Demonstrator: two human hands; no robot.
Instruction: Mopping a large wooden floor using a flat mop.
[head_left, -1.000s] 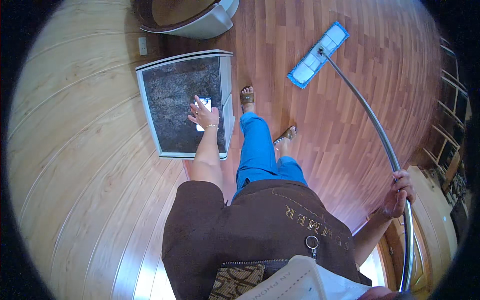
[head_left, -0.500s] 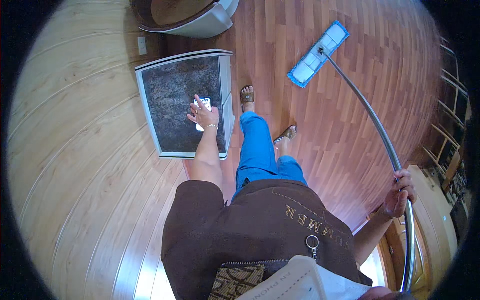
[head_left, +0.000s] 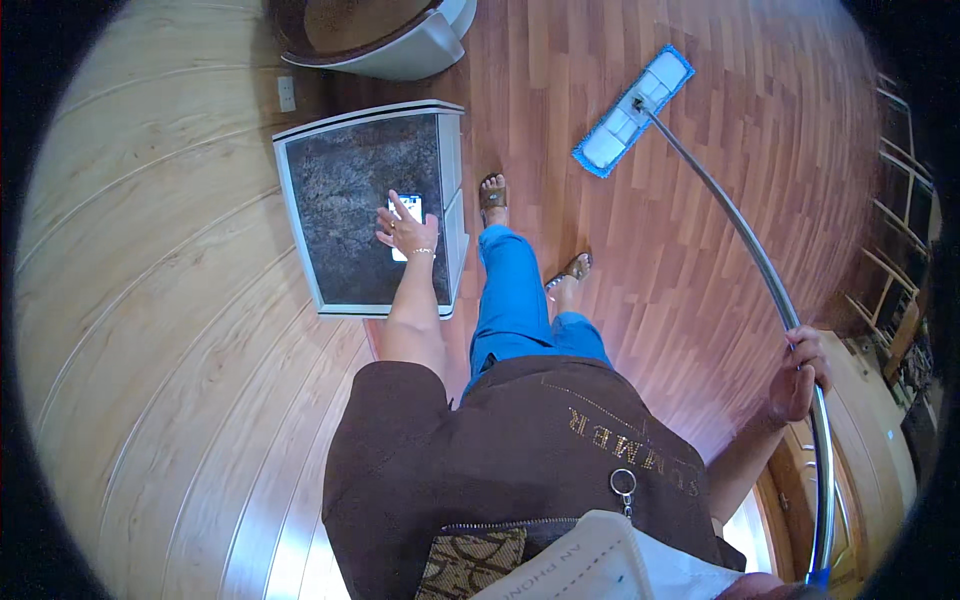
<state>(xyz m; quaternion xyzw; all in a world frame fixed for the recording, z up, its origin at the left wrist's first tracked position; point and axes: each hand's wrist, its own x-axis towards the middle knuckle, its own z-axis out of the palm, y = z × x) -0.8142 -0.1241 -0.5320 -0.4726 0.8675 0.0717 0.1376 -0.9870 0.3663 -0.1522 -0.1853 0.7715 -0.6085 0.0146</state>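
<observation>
My left hand (head_left: 408, 229) is over a lit smartphone (head_left: 408, 204) with its fingers spread, covering the middle of the screen. The phone lies on the dark, marbled top of a small white-edged cabinet (head_left: 340, 240). Out to the right, my right hand (head_left: 800, 375) is wrapped round the silver pole (head_left: 752, 247) of a flat mop. The mop head (head_left: 633, 110), a white plate with a blue fringed pad, rests on the floor ahead, at a slant. From it the pole runs back past my right side.
A rounded white and brown piece of furniture (head_left: 385, 50) stands beyond the cabinet. Pale wood panelling (head_left: 150, 300) fills the left side, with a wall socket (head_left: 286, 94) on it. Reddish plank flooring (head_left: 540, 90) lies under my sandalled feet. Wooden furniture (head_left: 865, 420) stands at the right.
Very little differs. The mop head and my right hand show only a slight shift; my left hand stays over the phone.
</observation>
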